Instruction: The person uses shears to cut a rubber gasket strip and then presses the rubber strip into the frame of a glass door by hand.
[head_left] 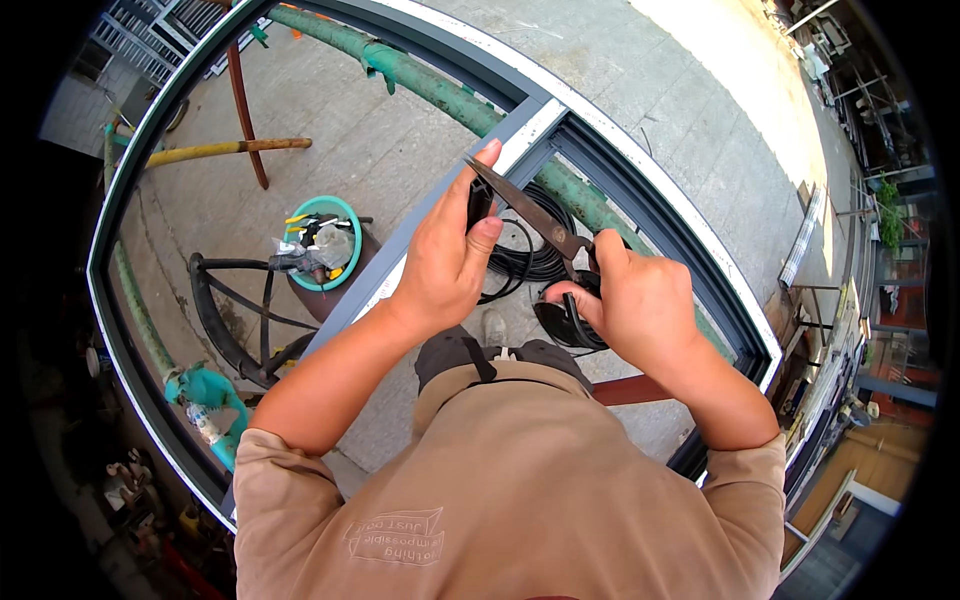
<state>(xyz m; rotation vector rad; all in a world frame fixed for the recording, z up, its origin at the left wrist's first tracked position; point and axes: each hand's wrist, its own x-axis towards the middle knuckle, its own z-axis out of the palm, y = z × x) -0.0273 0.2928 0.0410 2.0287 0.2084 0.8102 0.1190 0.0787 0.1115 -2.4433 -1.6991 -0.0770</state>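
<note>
My left hand (440, 255) is raised over the crossbar of a dark grey window frame (645, 200), its thumb and fingers closed around a short black piece (480, 203) that looks like a strip end. A pair of scissors (535, 212) with dark, worn blades is in my right hand (645, 300), fingers around the black handles. The blades point up and left, with the tip beside my left fingers and the black piece. Below them, a coil of black strip (528, 268) is seen through the frame opening, partly covered by the scissors and my right hand.
Green pipes (430, 85) run beneath the frame. A teal-rimmed bucket (357, 235) holding a power drill (300, 262) and other tools stands left. Nearby are a black curved metal stand (205, 300), a yellow bar (220, 150) and a reddish-brown leg (240, 120).
</note>
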